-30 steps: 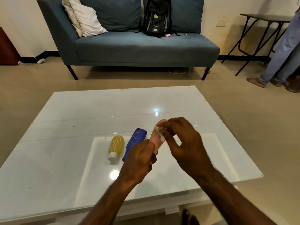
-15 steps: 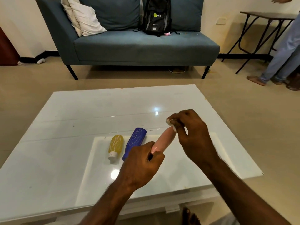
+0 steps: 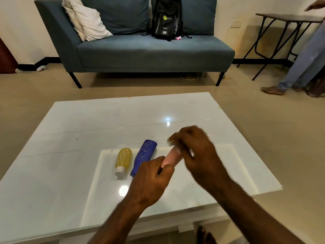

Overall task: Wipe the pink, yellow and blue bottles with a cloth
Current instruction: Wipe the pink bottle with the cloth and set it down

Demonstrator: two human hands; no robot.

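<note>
While the left hand (image 3: 149,178) grips the near end of the pink bottle (image 3: 169,158) with fingers and thumb curled round it, the bottle is held off the surface (image 3: 70,155) at lower centre of the frame, angled up and to the right. Only a short pale pink length shows between the two hands; its cap and far end are covered. The right hand (image 3: 195,155) closes over that far end with fingers curled, and a scrap of white cloth (image 3: 169,140) shows at its fingertips. This hand is motion-blurred, so the exact hold on the cloth is not clear.

Left of the hands, the blue bottle (image 3: 145,155) lies on its side on the surface, its lower end hidden behind the left hand. The yellow bottle (image 3: 123,158) lies just beside it, further left, white cap toward the bottom of the frame.

Across the top of the frame stands a blue-grey sofa (image 3: 149,53) carrying white pillows (image 3: 88,20) and a black backpack (image 3: 166,18). At upper right are a folding table (image 3: 288,18) and a second person's legs (image 3: 302,67).
</note>
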